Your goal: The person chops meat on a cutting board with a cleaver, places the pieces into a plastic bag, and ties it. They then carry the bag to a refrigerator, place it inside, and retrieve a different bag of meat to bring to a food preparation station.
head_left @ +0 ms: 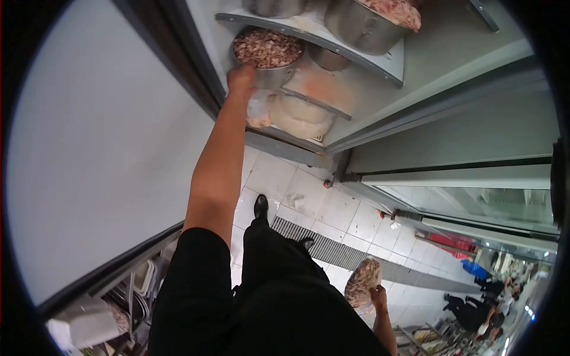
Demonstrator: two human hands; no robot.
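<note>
My left hand [240, 79] reaches up into an open fridge and grips the near-left rim of a round metal pot [274, 78]. The pot is heaped with small chopped pieces of pinkish meat [268, 48]. Most of the fingers are hidden behind the wrist and the pot's side. Low on my right, my right hand [378, 295] is closed on the upper part of a clear plastic bag [361, 285] full of brownish-pink pieces that look like meat. The bag hangs above the tiled floor.
More metal pots stand on the shelf above, one heaped with meat [398, 13]. Below is a large pale wrapped bundle [301, 117]. A white fridge door [101, 148] stands open at left. A floor drain grate [344, 252] crosses the tiles. Several people [475, 311] are far right.
</note>
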